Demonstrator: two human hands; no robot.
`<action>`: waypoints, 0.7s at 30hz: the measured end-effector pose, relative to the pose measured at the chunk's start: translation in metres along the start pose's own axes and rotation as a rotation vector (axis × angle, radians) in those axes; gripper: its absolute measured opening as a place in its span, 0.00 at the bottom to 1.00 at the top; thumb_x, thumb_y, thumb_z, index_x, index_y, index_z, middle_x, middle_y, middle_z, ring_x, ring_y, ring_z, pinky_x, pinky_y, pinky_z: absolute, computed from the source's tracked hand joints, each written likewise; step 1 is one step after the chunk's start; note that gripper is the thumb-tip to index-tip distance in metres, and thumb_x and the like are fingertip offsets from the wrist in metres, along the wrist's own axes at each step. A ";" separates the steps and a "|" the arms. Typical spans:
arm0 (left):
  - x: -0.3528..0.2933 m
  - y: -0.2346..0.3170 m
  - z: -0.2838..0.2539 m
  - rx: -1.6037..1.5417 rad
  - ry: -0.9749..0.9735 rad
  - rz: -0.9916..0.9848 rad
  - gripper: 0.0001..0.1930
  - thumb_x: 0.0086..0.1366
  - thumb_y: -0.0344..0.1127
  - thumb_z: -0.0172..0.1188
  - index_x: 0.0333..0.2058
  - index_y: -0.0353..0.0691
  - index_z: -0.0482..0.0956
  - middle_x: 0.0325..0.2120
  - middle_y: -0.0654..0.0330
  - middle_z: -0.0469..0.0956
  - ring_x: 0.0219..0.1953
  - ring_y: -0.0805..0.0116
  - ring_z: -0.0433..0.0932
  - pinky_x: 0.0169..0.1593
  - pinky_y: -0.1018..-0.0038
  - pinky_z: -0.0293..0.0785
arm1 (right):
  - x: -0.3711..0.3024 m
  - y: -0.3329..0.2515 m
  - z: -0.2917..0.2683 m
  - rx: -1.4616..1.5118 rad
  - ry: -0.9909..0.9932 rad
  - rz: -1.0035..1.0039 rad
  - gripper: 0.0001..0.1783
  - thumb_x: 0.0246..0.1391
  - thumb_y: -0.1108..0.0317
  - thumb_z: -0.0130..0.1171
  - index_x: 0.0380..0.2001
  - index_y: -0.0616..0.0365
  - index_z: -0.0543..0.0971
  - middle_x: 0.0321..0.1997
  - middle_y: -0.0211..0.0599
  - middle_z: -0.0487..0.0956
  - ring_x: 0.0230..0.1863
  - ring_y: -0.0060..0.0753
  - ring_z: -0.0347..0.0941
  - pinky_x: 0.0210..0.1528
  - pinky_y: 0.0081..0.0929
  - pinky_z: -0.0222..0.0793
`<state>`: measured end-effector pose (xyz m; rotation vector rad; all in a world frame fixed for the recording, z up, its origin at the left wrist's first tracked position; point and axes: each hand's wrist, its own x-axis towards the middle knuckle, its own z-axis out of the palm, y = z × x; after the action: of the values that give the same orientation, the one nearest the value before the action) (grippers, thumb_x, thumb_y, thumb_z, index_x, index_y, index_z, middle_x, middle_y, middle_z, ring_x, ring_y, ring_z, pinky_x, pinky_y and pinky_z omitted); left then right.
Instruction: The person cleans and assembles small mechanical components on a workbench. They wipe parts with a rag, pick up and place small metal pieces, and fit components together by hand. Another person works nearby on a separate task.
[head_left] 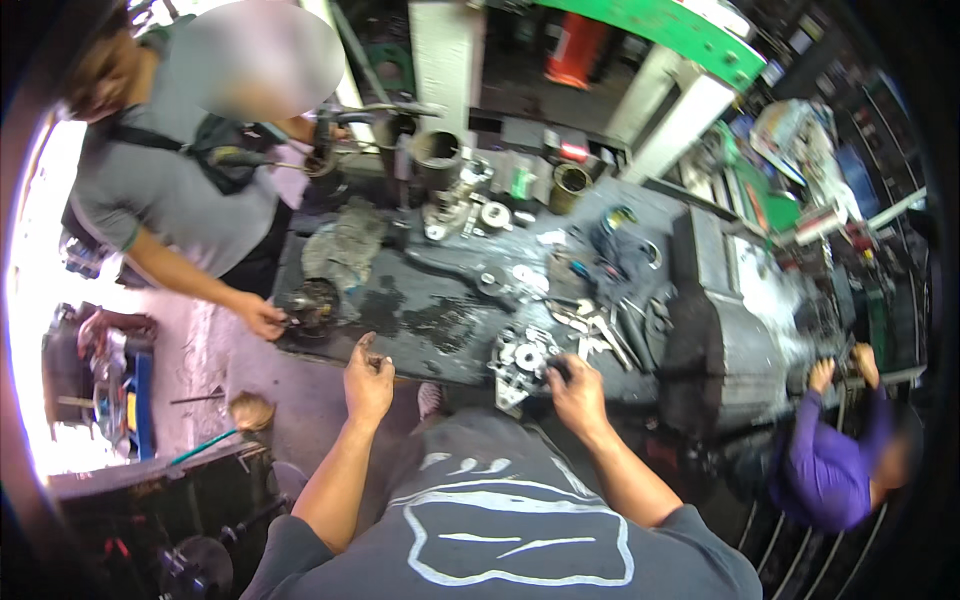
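A: Nearest to the camera is the person's own dark shirt (510, 530) with a white drawing on it, and both forearms come up from the lower edge. What does the right hand (577, 392) do?

B: It rests on the near edge of the workbench (420, 320), fingers curled and pressed on a grey metal part with round holes (522, 362). It seems to grip the right side of this part, probably to keep it steady on the greasy top. If it holds also a small tool, I cannot tell.

A: And the left hand (367, 380)?

B: It is raised just before the bench edge, left of the metal part and not touching it. The fingers are half bent and loose, neither spread nor a fist. I see nothing in it.

A: What lies behind the part?

B: A little farther right is a heap of wrenches and loose tools (600, 330), likely left there to be in easy reach. At the far side stand metal cylinders (437, 155), small round pieces and a dark cloth (615, 250).

A: Other people?

B: Yes. At the left, a person in a grey shirt (170, 190) reaches one hand to a dark round part (313, 303) on the bench corner. At the right, a person in a purple sleeve (825, 460) holds something at the edge of a big grey metal block (720, 330).
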<state>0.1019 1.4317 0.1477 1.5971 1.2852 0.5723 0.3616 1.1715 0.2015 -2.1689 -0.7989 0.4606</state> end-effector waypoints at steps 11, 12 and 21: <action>-0.046 0.057 0.094 0.284 -0.695 0.340 0.30 0.66 0.38 0.73 0.66 0.42 0.76 0.41 0.56 0.88 0.32 0.62 0.84 0.43 0.64 0.83 | -0.023 -0.005 -0.001 -0.272 -0.085 -0.207 0.10 0.58 0.69 0.73 0.43 0.57 0.87 0.41 0.46 0.79 0.41 0.57 0.82 0.43 0.51 0.80; -0.046 0.057 0.095 0.279 -0.698 0.314 0.30 0.66 0.38 0.74 0.65 0.42 0.76 0.41 0.55 0.88 0.32 0.61 0.84 0.43 0.63 0.83 | -0.023 -0.004 0.003 -0.287 -0.081 -0.284 0.10 0.58 0.68 0.73 0.43 0.56 0.87 0.41 0.46 0.77 0.40 0.57 0.81 0.42 0.51 0.79; -0.041 0.049 0.091 0.317 -0.740 0.369 0.34 0.70 0.46 0.72 0.70 0.46 0.70 0.43 0.48 0.87 0.47 0.43 0.87 0.54 0.51 0.81 | -0.007 0.000 0.015 -0.487 -0.127 -0.500 0.04 0.55 0.67 0.71 0.31 0.54 0.85 0.32 0.43 0.78 0.34 0.53 0.82 0.36 0.51 0.78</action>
<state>0.1863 1.3599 0.1615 2.0588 0.5408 -0.0405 0.3486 1.1752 0.1924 -2.2625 -1.6059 0.1518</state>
